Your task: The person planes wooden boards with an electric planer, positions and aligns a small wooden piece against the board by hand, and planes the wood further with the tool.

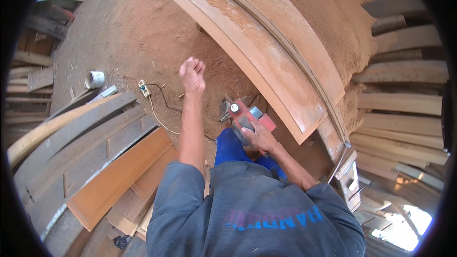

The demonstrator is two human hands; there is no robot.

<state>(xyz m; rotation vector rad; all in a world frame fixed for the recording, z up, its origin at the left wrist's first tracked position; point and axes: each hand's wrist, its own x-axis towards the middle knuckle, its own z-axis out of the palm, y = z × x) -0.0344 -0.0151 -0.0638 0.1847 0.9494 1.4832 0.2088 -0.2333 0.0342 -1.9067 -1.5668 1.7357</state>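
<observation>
My right hand (261, 138) is wrapped round the body of a red and grey electric planer (263, 120), held low in front of my blue-clad legs. A round knob with a white centre tops the front end of the tool, and its underside is hidden. Raised in the air to the left, my left hand (193, 74) has its fingers curled in, and no object shows in it. Just right of the planer lies a long, pale wooden board (247, 50), its surface strewn with sawdust.
A narrow wooden strip (285, 43) runs lengthwise over the board. On the sawdust-covered ground are a socket block (144, 88) with cords and a whitish tin (94, 80). Planks and an orange-brown panel (121, 176) lie at the left. Stacked boards (400, 102) line the right side.
</observation>
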